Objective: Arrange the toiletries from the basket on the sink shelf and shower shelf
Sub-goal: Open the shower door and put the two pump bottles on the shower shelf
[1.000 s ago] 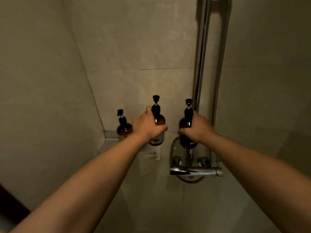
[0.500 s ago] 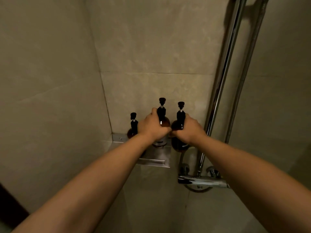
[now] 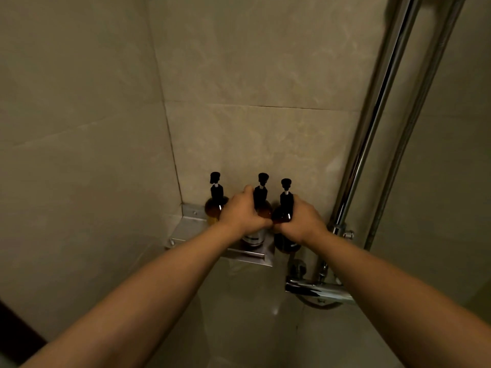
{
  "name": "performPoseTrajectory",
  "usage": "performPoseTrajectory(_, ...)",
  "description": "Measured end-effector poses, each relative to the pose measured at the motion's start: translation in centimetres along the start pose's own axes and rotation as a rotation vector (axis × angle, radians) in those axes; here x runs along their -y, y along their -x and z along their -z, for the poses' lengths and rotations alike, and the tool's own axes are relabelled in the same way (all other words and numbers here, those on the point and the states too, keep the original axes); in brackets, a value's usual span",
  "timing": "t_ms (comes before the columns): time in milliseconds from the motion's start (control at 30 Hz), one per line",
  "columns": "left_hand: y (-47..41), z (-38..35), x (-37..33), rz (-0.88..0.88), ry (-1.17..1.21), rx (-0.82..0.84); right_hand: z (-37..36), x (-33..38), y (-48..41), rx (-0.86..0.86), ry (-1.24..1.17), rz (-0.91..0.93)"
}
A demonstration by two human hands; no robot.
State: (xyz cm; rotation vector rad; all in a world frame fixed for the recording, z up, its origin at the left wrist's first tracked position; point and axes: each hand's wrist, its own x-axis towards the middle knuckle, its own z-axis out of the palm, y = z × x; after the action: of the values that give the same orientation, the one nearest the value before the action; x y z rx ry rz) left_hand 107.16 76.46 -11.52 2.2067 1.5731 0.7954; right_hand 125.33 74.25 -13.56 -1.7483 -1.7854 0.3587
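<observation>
Since the frame of a second before, the right bottle [image 3: 286, 200] had been brought leftward from above the mixer tap [image 3: 316, 289] until it stood just beside the middle bottle [image 3: 261, 197]. It was held round its shoulder by the curled fingers of the right hand [image 3: 300, 220], and its base appeared to hang just past the right end of the shower shelf [image 3: 186, 229], not yet set down. The middle bottle was gripped round its shoulder by the left hand [image 3: 243, 213]; whether its base rested on the shelf could not be told. A third bottle [image 3: 215, 207] stood untouched at the corner end. The shower part was judged nearly finished; neither basket nor sink shelf was shown, so the remainder could not be judged.
</observation>
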Motion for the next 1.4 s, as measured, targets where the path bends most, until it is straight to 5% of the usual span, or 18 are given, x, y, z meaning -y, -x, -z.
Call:
performPoseTrajectory(467,0.4,-0.7,0.6,0.1,-0.043,-0.025,-0.3,-0.6,0.3,-0.018,-0.073,0.099)
performPoseTrajectory(767,3.9,-2.1,1.3,0.063,-0.13,-0.163,-0.7,-0.7,0.1,0.116,-0.136,0.198)
performPoseTrajectory(900,7.1,-3.8,1.7,-0.018,-0.296,-0.228,-0.7,0.0,0.3,0.211,-0.099,0.083)
performPoseTrajectory(1100,7.7,-4.4,2.6,-0.127,-0.534,-0.208,-0.8,0.4,2.3,-0.085,0.188,0.161)
performPoseTrajectory(1400,8.0,-3.1,3.9,-0.08,-0.584,-0.141,-1.8,1.4,2.6,-0.136,0.176,0.126)
